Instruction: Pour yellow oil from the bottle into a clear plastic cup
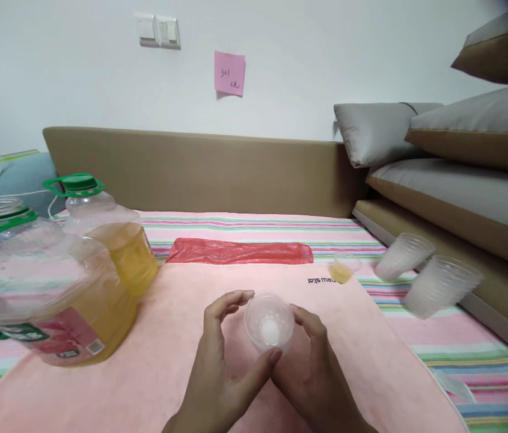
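You are in a home, most likely a bedroom. A padded tan headboard [199, 174] runs along a plain white wall carrying a double light switch [158, 30] and a pink sticky note [229, 73]. Grey-and-tan cushions [470, 138] are stacked at the right edge. The bed [254, 225] wears a pastel striped sheet, with a pink towel [181, 337] spread over it. Household cooking-oil jugs [104, 240] stand at the left edge and disposable plastic cups [438, 282] lie near the right.
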`<state>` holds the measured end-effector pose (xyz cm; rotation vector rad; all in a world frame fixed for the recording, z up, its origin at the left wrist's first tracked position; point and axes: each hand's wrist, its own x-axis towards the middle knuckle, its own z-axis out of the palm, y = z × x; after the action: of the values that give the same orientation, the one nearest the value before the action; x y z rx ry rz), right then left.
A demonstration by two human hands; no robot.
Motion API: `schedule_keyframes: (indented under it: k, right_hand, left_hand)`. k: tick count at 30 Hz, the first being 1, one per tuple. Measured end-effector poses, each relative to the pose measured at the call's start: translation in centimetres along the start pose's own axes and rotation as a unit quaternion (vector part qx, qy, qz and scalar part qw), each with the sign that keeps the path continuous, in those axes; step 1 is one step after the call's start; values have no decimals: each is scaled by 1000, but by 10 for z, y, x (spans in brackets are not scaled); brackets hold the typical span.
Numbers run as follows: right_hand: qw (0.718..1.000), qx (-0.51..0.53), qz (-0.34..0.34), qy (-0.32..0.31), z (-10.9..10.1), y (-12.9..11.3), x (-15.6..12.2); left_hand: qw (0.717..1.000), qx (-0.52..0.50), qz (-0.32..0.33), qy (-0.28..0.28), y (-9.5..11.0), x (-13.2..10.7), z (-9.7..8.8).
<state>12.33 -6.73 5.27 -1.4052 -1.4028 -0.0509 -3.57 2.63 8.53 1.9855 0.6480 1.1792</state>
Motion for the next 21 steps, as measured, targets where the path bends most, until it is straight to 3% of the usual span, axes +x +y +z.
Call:
schedule_keyframes:
  k: [14, 21]
  right_hand:
    - [1000, -6, 3, -7, -2, -1, 4]
    - [1000, -3, 11, -13, 0, 2, 2]
  left_hand:
    - [995, -92, 10, 45, 3, 0, 4]
    - [966, -227, 12, 125, 8, 17, -14]
